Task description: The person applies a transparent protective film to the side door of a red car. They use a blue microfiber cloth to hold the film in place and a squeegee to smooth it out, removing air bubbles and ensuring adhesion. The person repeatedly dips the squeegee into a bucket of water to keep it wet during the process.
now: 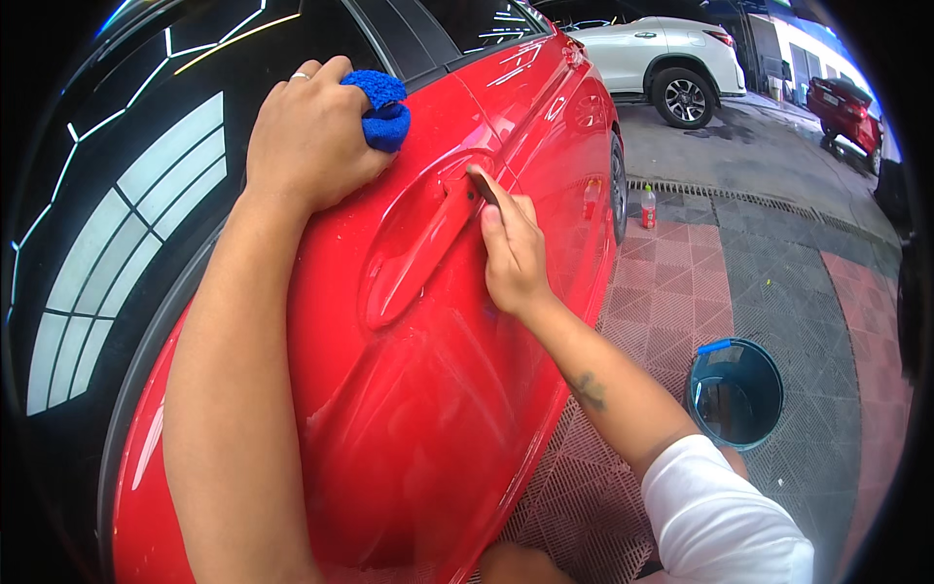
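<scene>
My left hand (313, 131) is closed round a fluffy blue cloth (385, 109) near the lower edge of the car window (146, 195). A ring shows on one of its fingers. On the red car door (399, 438), my right hand (514, 258) pinches a slim dark tool (484, 185) with a lighter tip. That tip sits at the far end of the red door handle (428, 248). The fingers partly hide the tool, so its exact kind cannot be made out. Dull, hazy smears mark the paint below the handle.
On the tiled floor (671, 282) to the right stands a dark bucket (736, 394) with a blue grip. A small red bottle (649, 207) with a greenish cap is near the car's wheel (619, 185). Farther off are a white car (642, 49) and another red car (844, 112).
</scene>
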Available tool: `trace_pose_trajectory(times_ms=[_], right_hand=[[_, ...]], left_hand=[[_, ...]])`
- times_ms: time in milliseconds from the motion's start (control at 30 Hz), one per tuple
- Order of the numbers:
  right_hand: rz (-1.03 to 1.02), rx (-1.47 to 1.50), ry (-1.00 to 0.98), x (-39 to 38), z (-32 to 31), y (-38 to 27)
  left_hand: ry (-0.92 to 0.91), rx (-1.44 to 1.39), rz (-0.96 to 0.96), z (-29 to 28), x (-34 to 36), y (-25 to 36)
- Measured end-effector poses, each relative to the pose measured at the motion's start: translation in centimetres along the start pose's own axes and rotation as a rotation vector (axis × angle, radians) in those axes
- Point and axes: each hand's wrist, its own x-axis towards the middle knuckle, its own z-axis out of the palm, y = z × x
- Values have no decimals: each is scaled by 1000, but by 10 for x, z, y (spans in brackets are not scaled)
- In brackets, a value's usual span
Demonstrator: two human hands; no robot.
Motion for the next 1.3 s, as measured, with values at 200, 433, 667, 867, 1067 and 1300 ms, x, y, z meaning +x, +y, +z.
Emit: trace_pose_trajectory(times_ms=[200, 433, 667, 867, 1067, 1300], right_hand=[[-100, -48, 82, 1, -8, 9], [-160, -240, 77, -15, -18, -3], [-231, -225, -2, -94, 22, -87], [-224, -356, 59, -58, 16, -59], [-265, -253, -85, -100, 28, -104], [-40, -448, 36, -39, -13, -21]], left_hand=[[63, 8, 40, 0, 6, 5], [17, 9, 19, 4, 3, 5], [48, 1, 35, 4, 3, 4], [63, 11, 54, 4, -2, -5], [67, 4, 34, 10, -1, -7], [67, -14, 26, 14, -1, -6]])
